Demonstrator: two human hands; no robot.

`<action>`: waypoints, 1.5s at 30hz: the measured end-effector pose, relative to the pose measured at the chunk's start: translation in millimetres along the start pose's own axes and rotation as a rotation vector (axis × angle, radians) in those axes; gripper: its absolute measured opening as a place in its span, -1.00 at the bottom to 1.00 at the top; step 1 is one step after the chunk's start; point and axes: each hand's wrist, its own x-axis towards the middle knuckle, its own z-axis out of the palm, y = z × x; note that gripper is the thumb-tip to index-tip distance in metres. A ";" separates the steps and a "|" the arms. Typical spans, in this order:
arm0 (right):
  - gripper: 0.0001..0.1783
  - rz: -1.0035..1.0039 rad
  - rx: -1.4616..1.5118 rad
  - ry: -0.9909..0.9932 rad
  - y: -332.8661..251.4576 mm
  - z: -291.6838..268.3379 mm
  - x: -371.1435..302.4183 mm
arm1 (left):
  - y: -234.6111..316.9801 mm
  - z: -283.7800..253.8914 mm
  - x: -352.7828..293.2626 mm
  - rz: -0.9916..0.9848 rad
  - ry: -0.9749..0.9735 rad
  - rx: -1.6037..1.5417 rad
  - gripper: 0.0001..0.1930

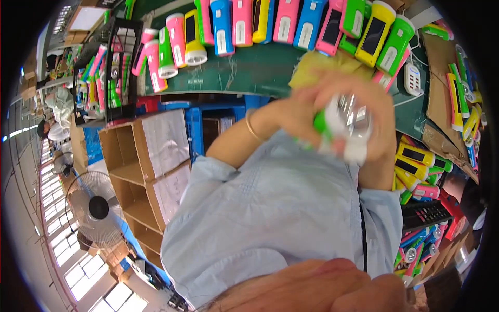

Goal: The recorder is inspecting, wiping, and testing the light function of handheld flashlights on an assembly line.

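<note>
A green and white flashlight (355, 118) with a shiny clear lens is held in front of my chest, its lens end facing me. My left hand (297, 115), with a bangle on the wrist, is closed round the green body. Around the lens end, my right hand (380, 112) wraps from the other side. Both hands are smeared by motion, and most of the flashlight's body is hidden in them. Just beyond, a crumpled yellow cloth (305, 70) lies on the green table (234, 70).
Several pink, blue, green and yellow flashlights (243, 23) line the table's far side. A white multi-port charger (412, 79) sits at right, beside a cardboard box (442, 99) of flashlights. More fill a black crate (110, 78) at left. Cardboard compartments (136, 174) and a fan (99, 208) stand left.
</note>
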 end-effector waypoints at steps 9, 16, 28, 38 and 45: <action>-0.76 0.378 -0.171 0.580 49.9 7.4 -16.2 | -14.9 25.0 5.2 -0.321 0.244 0.562 -0.27; -0.58 0.454 0.339 0.655 72.5 -17.7 -29.6 | -4.8 7.4 20.5 -0.459 0.122 0.441 -0.36; -0.83 0.391 -0.718 0.491 75.1 1.9 -54.8 | -6.8 -35.7 24.2 -0.543 0.186 0.150 -0.63; -0.80 0.427 -0.947 0.265 67.5 9.4 -72.0 | -3.9 -36.9 28.9 -0.447 0.268 -1.194 -0.73; -0.87 0.540 -0.785 0.316 69.4 3.7 -78.1 | -11.7 -30.5 26.0 -0.591 0.294 -1.400 -0.72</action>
